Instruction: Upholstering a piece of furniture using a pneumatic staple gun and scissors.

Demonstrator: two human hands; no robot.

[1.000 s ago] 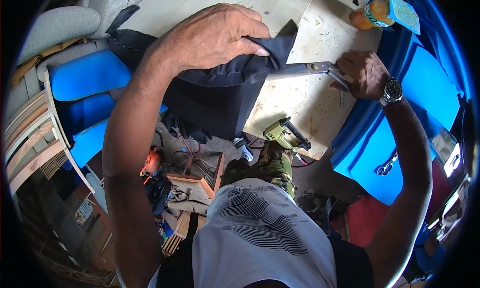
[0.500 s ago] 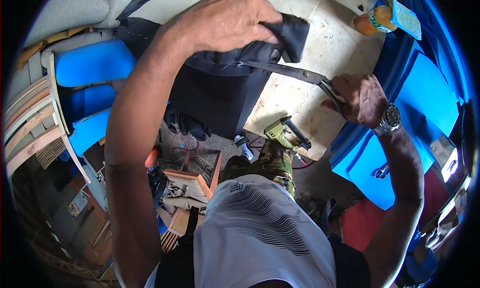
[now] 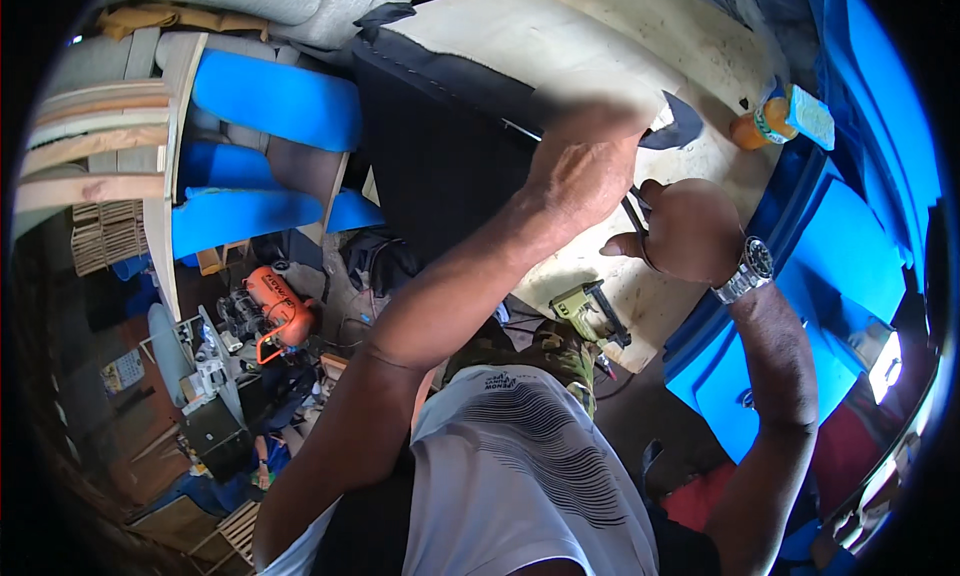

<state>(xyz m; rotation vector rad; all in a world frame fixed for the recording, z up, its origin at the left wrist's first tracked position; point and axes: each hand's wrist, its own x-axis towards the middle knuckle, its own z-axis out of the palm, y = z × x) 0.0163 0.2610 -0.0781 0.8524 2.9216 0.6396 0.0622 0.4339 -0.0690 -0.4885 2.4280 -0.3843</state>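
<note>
A pair of scissors (image 3: 632,216) is in my right hand (image 3: 695,231), its dark handle showing by the thumb while my left hand hides most of the rest. A thin metallic strip, perhaps the blade, shows left of my left hand. My left hand (image 3: 588,171) reaches over the edge of a panel, its fingers smeared by motion. Black fabric (image 3: 430,166) covers the panel's near side and folds over its border, with a row of staples along it. The panel's pale top (image 3: 540,41) is bare. To the right of my left hand, a dark fabric flap (image 3: 682,126) sticks out.
The panel rests on a pale worktable (image 3: 720,76). A green staple gun (image 3: 590,314) lies at its near edge. An orange drink bottle (image 3: 760,126) stands far right beside blue sheets (image 3: 850,236). Left are a wooden frame with blue pads (image 3: 275,96) and an orange air compressor (image 3: 280,306).
My left hand has moved right and nearer, closer to my right hand. The scissors' blades, plain before, are now mostly hidden. My view has shifted, bringing the compressor into sight.
</note>
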